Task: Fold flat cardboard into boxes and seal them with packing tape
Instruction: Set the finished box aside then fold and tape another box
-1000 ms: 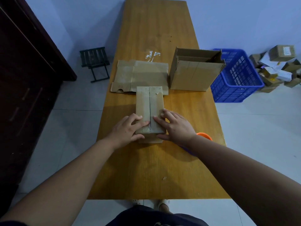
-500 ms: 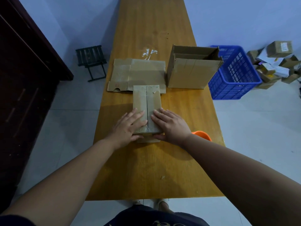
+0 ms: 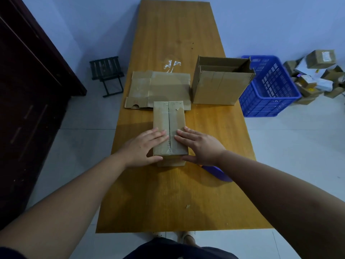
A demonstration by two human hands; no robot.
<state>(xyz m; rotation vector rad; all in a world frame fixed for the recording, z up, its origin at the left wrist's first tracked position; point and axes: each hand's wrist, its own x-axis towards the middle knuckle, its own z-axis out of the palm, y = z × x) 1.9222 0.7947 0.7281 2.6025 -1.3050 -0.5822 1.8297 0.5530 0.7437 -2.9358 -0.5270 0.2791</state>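
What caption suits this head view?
Left hand and right hand press a small brown cardboard box on a wooden table.

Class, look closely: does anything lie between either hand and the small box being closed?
Nothing visible does. The left hand and right hand lie flat on top of the small box, one on each side of its centre seam.

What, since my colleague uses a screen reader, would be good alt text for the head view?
The left hand and right hand press flat on a small closed cardboard box, either side of its centre seam, on a long wooden table. Behind it lie flattened cardboard and a larger open box; a blue crate stands on the floor.
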